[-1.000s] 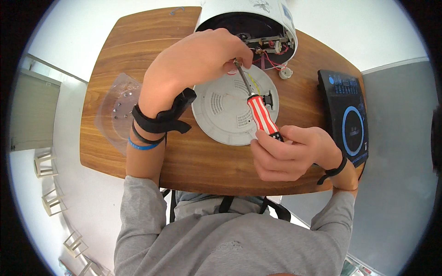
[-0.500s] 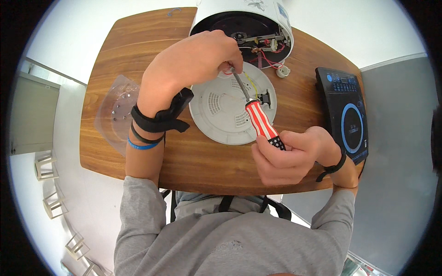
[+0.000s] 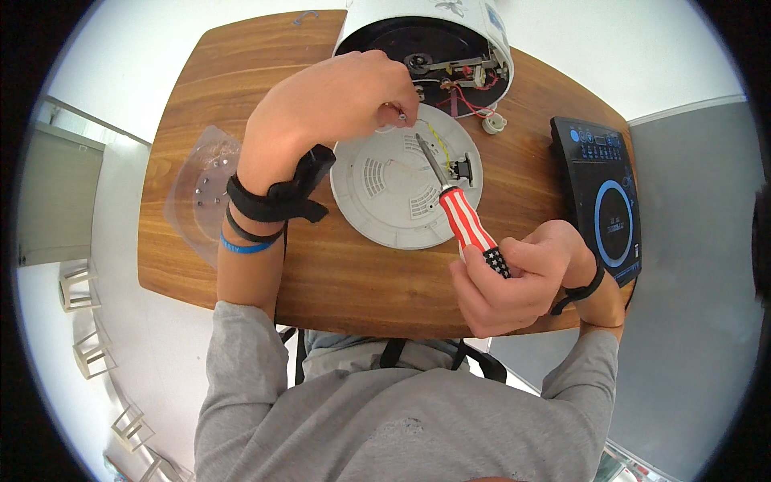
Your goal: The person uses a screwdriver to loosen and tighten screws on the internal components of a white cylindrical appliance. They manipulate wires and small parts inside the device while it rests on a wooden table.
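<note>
My right hand [image 3: 522, 277] is closed around the handle of a screwdriver [image 3: 467, 221], its grip red and white striped with white stars on black. The metal shaft points up and left, its tip a little short of my left hand [image 3: 377, 88]. Between the pinched fingertips of that hand is a small silver screw [image 3: 402, 117]. A yellow-green wire [image 3: 438, 138] runs from near those fingers down to a black socket [image 3: 462, 169] on the round white plastic base [image 3: 385, 229]. The base lies flat below both hands.
An appliance with a white shell [image 3: 418, 14] lies on its side at the back, its dark underside and red wires exposed. A white round connector [image 3: 494, 123] sits beside it. Several small screws rest on a clear plastic sheet [image 3: 189, 189] at left; a black induction cooker [image 3: 598, 201] stands right.
The screwdriver has drawn back down and right with my right hand, its tip coming away from my left fingertips. My left hand has shifted slightly left, still pinching.
</note>
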`<action>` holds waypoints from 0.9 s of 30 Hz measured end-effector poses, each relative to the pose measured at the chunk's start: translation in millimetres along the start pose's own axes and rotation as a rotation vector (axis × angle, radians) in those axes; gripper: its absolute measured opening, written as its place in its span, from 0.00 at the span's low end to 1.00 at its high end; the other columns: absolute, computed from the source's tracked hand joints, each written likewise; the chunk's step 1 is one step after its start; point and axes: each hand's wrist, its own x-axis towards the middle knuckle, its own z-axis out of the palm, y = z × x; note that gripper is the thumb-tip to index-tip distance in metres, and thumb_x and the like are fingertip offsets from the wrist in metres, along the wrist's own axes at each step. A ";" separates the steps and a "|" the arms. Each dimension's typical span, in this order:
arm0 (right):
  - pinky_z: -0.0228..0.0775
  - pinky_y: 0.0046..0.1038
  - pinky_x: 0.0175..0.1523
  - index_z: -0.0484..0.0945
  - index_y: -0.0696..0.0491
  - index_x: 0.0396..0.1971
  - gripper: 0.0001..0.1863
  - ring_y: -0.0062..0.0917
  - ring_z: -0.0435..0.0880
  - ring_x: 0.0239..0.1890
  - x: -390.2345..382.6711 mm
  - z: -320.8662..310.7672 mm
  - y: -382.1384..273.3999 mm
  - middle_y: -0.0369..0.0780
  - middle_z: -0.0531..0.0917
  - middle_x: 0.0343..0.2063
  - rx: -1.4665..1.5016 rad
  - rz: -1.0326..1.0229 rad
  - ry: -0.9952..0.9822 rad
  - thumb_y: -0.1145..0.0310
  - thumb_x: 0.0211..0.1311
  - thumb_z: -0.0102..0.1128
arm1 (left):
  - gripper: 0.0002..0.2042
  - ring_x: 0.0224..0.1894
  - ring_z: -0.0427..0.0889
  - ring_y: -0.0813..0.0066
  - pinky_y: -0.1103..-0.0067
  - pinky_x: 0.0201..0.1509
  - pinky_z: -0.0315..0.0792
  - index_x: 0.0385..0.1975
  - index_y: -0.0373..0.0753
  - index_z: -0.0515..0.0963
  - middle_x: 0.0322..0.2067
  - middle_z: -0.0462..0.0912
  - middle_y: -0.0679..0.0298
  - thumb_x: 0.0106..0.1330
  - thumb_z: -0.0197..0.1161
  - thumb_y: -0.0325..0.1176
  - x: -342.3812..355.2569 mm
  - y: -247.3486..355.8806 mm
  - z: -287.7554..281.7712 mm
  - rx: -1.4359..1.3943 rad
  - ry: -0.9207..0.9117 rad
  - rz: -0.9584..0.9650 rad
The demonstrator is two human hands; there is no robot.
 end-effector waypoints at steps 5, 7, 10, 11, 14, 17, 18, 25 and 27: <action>0.68 0.26 0.32 0.79 0.50 0.33 0.02 0.26 0.89 0.46 -1.2 -1.3 1.7 0.37 0.88 0.39 0.021 -0.017 -0.046 0.73 0.66 0.63 | 0.07 0.49 0.92 0.51 0.61 0.55 0.85 0.41 0.40 0.93 0.43 0.94 0.55 0.71 0.68 0.26 1.9 1.8 -3.1 -0.019 -0.028 -0.033; 0.69 0.26 0.33 0.79 0.51 0.34 0.02 0.27 0.89 0.46 -1.8 -1.6 3.0 0.38 0.88 0.40 0.040 -0.002 -0.088 0.72 0.67 0.63 | 0.08 0.50 0.92 0.51 0.61 0.55 0.85 0.41 0.40 0.93 0.43 0.94 0.54 0.71 0.67 0.26 3.5 5.1 -5.7 -0.031 -0.052 -0.063; 0.70 0.26 0.33 0.78 0.51 0.35 0.03 0.28 0.88 0.46 -1.3 -0.5 2.4 0.38 0.87 0.41 0.089 0.064 -0.139 0.71 0.67 0.65 | 0.09 0.48 0.91 0.55 0.63 0.54 0.84 0.44 0.44 0.94 0.40 0.94 0.58 0.70 0.70 0.25 4.2 5.1 -3.8 -0.008 -0.071 -0.090; 0.71 0.26 0.34 0.78 0.51 0.35 0.04 0.28 0.88 0.46 0.0 -0.5 2.0 0.39 0.87 0.41 0.116 0.094 -0.156 0.71 0.67 0.65 | 0.10 0.47 0.91 0.57 0.64 0.54 0.84 0.45 0.46 0.95 0.38 0.94 0.60 0.70 0.71 0.25 4.1 4.7 -2.9 0.007 -0.075 -0.096; 0.76 0.26 0.36 0.77 0.51 0.35 0.06 0.29 0.87 0.46 3.2 2.1 1.6 0.39 0.86 0.41 0.196 0.199 -0.205 0.70 0.66 0.67 | 0.10 0.47 0.91 0.57 0.65 0.54 0.85 0.45 0.46 0.94 0.39 0.94 0.61 0.69 0.71 0.23 0.4 8.9 -3.7 0.043 -0.041 -0.099; 0.81 0.27 0.39 0.78 0.52 0.35 0.07 0.31 0.87 0.46 5.1 4.5 -1.3 0.40 0.86 0.41 0.243 0.289 -0.234 0.70 0.63 0.68 | 0.09 0.48 0.91 0.58 0.65 0.53 0.85 0.43 0.45 0.94 0.41 0.94 0.62 0.69 0.70 0.25 -1.6 10.5 -6.4 0.023 -0.045 -0.101; 0.82 0.27 0.40 0.78 0.52 0.35 0.07 0.32 0.87 0.46 6.1 5.4 -2.5 0.41 0.86 0.41 0.253 0.316 -0.240 0.70 0.62 0.69 | 0.09 0.48 0.91 0.58 0.65 0.53 0.85 0.42 0.45 0.94 0.41 0.94 0.62 0.69 0.70 0.25 -1.2 13.0 -8.7 0.013 -0.074 -0.120; 0.87 0.35 0.43 0.80 0.54 0.40 0.13 0.39 0.89 0.48 25.3 -4.9 5.9 0.42 0.86 0.45 0.325 0.674 -0.330 0.69 0.59 0.74 | 0.06 0.48 0.90 0.55 0.64 0.50 0.84 0.37 0.43 0.91 0.40 0.93 0.62 0.69 0.67 0.27 -1.4 5.4 -8.1 -0.039 -0.133 -0.127; 0.87 0.37 0.45 0.81 0.55 0.42 0.14 0.40 0.89 0.48 30.4 -12.4 14.0 0.41 0.86 0.46 0.318 0.834 -0.379 0.70 0.60 0.76 | 0.05 0.46 0.91 0.52 0.63 0.48 0.84 0.38 0.42 0.91 0.40 0.93 0.59 0.68 0.68 0.28 -3.3 3.8 -2.8 -0.046 -0.106 -0.132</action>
